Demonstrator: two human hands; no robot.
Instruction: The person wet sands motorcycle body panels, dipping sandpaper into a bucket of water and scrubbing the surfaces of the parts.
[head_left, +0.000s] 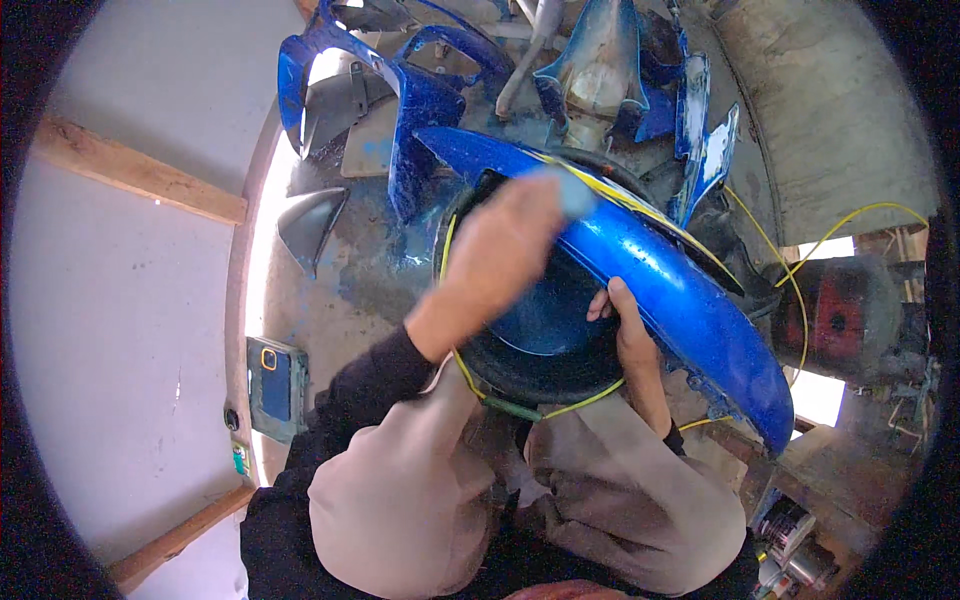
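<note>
A long, curved, glossy blue body panel (640,250) with a yellow and white stripe lies slantwise across a dark round tub (560,375) between my knees. My right hand (625,315) grips its near edge, thumb on top and fingers curled beneath. Over the panel's upper part, my left hand (505,245) is smeared by motion. It holds a pale blue-grey pad (574,193) against the painted face near the stripe; the blur hides exactly what kind of pad it is. A yellow hose (468,375) runs around the tub.
More blue fairing pieces (425,100) lie on the floor beyond, with a small dark triangular panel (312,228) at left. A phone (276,385) rests on a case beside the white wall. Tins (785,525) stand at lower right, and a dark red-centred machine (835,315) sits at right.
</note>
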